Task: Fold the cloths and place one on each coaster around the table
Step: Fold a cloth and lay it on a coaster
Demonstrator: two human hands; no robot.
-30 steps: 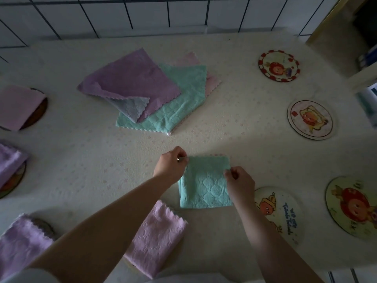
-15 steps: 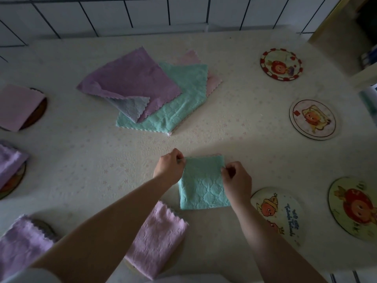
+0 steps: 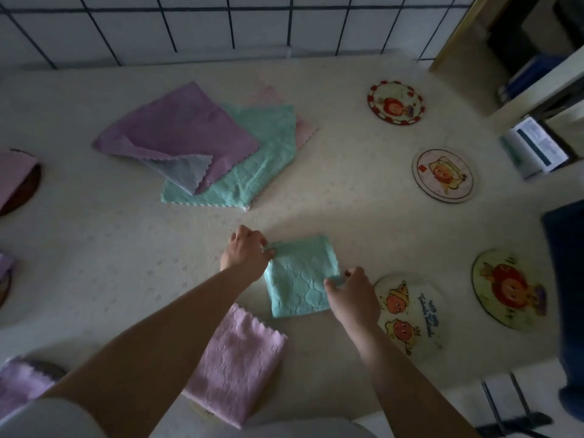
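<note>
A folded teal cloth (image 3: 298,276) lies on the table in front of me. My left hand (image 3: 245,252) pinches its far left corner. My right hand (image 3: 352,295) grips its right edge, low down. Just right of it sits a bare cartoon coaster (image 3: 410,314). Three more bare coasters lie at the right: near (image 3: 508,289), middle (image 3: 444,175) and far (image 3: 395,102). A folded pink cloth (image 3: 235,365) covers a coaster near my body. Unfolded cloths are piled at the back: purple (image 3: 177,131) on top, teal (image 3: 252,159) beneath, pink (image 3: 303,131) peeking out.
Folded pink and purple cloths rest on coasters along the left edge: one far (image 3: 14,177), one at the near corner (image 3: 19,380). A tiled wall (image 3: 221,23) runs behind the table. At the right stand a shelf with a white box (image 3: 534,147) and a dark blue object (image 3: 565,279).
The teal cloth has turned slightly and its right edge has lifted as my right hand slid down that edge. The camera view has shifted a little to the right.
</note>
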